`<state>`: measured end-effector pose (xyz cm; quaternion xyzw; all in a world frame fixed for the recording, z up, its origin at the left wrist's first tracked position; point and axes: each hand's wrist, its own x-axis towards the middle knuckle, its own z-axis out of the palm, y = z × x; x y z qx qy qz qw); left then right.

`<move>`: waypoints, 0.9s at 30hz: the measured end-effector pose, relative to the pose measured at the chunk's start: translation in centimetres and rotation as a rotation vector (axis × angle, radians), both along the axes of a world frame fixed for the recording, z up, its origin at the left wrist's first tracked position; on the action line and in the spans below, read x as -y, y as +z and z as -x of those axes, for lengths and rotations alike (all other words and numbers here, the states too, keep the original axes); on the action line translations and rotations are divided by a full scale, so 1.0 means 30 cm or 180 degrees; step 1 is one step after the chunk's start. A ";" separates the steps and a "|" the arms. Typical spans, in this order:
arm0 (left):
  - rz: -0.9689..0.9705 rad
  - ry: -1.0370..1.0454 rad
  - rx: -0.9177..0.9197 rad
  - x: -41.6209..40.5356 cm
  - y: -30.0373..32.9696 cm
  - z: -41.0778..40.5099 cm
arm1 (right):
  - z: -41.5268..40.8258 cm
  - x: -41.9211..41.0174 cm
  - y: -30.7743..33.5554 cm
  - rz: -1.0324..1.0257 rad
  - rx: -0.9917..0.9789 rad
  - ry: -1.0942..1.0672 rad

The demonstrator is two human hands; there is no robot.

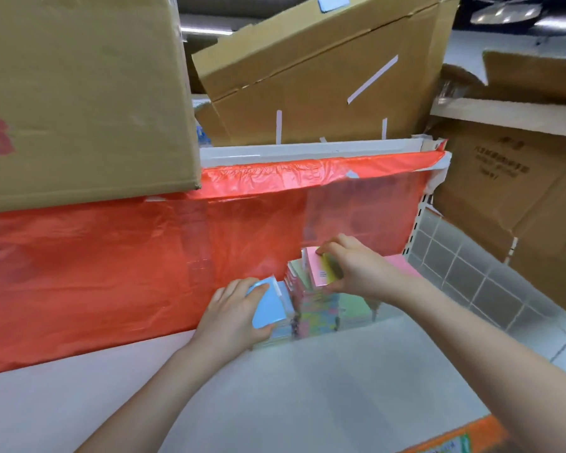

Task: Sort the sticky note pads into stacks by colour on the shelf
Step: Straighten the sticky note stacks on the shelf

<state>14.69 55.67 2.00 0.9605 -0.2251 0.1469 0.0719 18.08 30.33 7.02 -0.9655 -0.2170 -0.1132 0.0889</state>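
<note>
On the white shelf (307,387), at its back, stands a packed pile of sticky note pads (311,313) in pink, green and yellow. My left hand (232,313) grips a light blue pad (268,308) at the pile's left side. My right hand (356,269) pinches a pink pad (317,268) by its edges, tilted, above the pile. A pale green pad (355,305) lies to the right under my right wrist, and a pink one (401,264) shows behind that hand.
A red plastic sheet (144,256) hangs from the upper shelf edge (307,152) behind the pads. Cardboard boxes (79,93) sit above and at the right (520,191). A wire grid panel (471,273) closes the shelf's right side. An orange price strip (455,439) runs along the front edge.
</note>
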 end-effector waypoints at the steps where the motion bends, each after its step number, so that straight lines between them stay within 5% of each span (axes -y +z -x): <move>1: 0.0010 0.0052 -0.0055 0.007 0.007 0.001 | -0.023 0.003 0.009 0.0008 -0.0097 0.0051; 17: -0.0260 0.0570 -0.0514 0.053 0.020 -0.030 | -0.153 -0.019 0.002 0.0186 -0.0902 0.0577; 27: -0.0374 0.0405 -0.1017 0.099 0.017 -0.126 | -0.134 -0.010 -0.049 -0.0164 -0.0583 0.0621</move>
